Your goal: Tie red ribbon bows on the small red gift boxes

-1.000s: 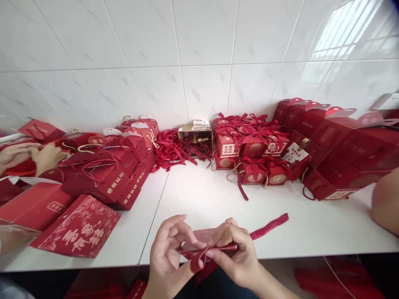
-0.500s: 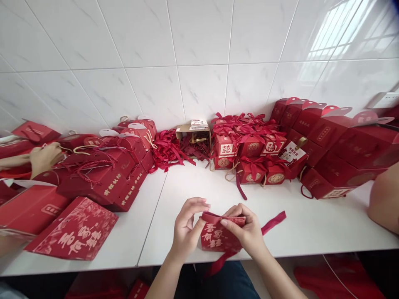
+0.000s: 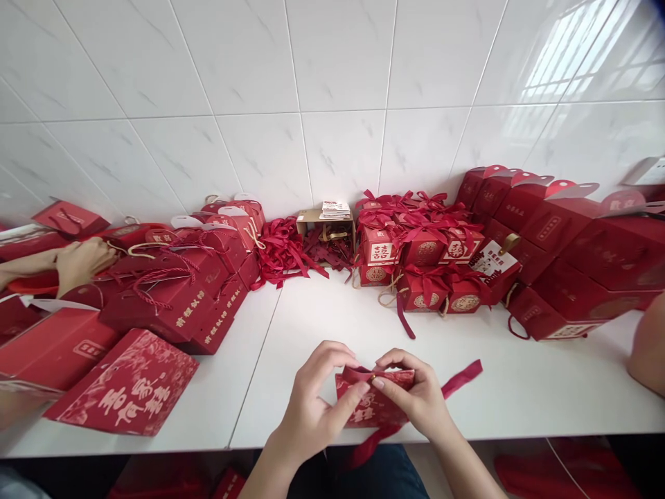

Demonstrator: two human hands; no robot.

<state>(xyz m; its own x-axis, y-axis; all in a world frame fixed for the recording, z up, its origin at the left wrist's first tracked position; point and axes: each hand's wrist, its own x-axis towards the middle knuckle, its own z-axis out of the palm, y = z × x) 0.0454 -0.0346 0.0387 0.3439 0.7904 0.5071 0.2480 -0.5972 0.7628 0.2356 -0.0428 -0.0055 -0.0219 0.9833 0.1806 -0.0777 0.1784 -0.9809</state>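
Note:
Near the front edge of the white table, a small red box with pale characters stands between my hands. My left hand pinches the red ribbon at the top of the box. On the other side, my right hand is closed on the box's top edge, its thumb beside a small gold spot where the ribbon crosses. One ribbon tail sticks out to the right behind my right hand; another hangs over the table's front edge.
Red gift boxes are piled left, beside another person's hand. Loose ribbons and an open carton lie at the back. Ribboned boxes and stacked boxes fill the right, near a person's arm.
My left hand has moved right and closed on the ribbon at the box's top. My right hand still grips the box, slightly lower in view.

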